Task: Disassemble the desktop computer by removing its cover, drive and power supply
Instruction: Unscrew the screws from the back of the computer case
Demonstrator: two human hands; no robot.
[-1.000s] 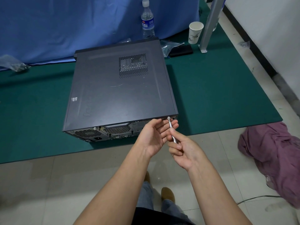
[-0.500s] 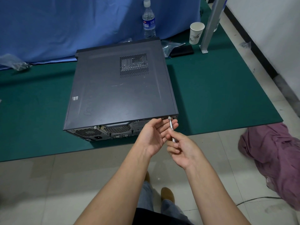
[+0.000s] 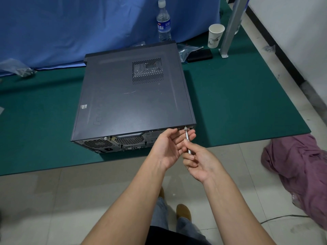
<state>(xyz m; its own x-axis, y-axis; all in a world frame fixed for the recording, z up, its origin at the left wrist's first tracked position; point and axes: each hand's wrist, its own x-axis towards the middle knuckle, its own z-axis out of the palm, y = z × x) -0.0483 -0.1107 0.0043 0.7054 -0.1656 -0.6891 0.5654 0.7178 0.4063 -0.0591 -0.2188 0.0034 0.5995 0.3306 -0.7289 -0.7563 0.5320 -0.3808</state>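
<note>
Comparing this moment with the two earlier pictures, almost nothing is found to have shifted: the desktop computer [image 3: 134, 96] lies flat on the green mat [image 3: 238, 103] in the middle of the frame, its cover [image 3: 123, 103] closed and its rear panel turned toward the lower edge. Just right of centre, the left hand [image 3: 168, 149] is held palm-up under the rear right corner, fingers relaxed and nearly straight, grasping nothing, as before. Beside it, the screwdriver [image 3: 188, 142] is pinched by the right hand [image 3: 198, 161], whose fingers are curled round the slim shaft; the tip is kept on the screw [image 3: 185, 128] at the cover's edge. That screw now appears to stand slightly proud, so it is judged nearly out and likely to be caught in the waiting palm. Cover, drive and power supply have not yet been removed. At the far right, a purple cloth [image 3: 300, 170] lies on the floor.
</note>
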